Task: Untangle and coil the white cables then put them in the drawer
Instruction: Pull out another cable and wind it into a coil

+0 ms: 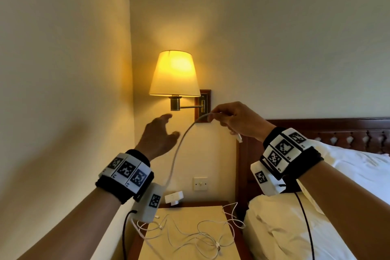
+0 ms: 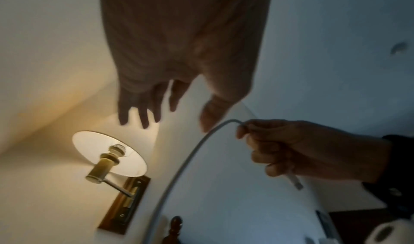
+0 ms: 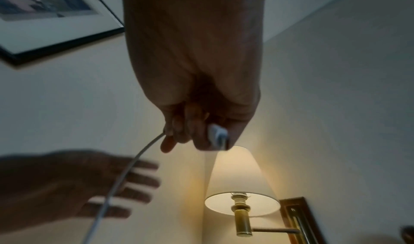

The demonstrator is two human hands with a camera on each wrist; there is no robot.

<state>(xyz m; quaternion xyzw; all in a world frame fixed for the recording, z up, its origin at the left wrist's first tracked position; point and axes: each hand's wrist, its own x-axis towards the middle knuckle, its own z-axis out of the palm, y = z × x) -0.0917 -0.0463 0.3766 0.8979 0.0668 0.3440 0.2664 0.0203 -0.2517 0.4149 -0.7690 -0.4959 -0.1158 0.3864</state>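
My right hand (image 1: 234, 119) is raised in front of the wall and grips one white cable (image 1: 179, 150) near its end; the plug end (image 1: 239, 137) sticks out below the fist. From the fist the cable arcs down to the left toward the nightstand (image 1: 190, 236). My left hand (image 1: 162, 133) is lifted beside the cable with its fingers spread and holds nothing. In the left wrist view my left hand (image 2: 161, 106) is spread and my right hand (image 2: 280, 147) holds the cable (image 2: 190, 159). More white cables (image 1: 202, 236) lie tangled on the nightstand top.
A lit wall lamp (image 1: 175, 74) hangs just behind the hands on a brass arm. A white charger block (image 1: 174, 197) and a wall switch (image 1: 200, 183) sit behind the nightstand. A bed with white pillows (image 1: 280, 228) and a dark headboard (image 1: 337, 131) fills the right side.
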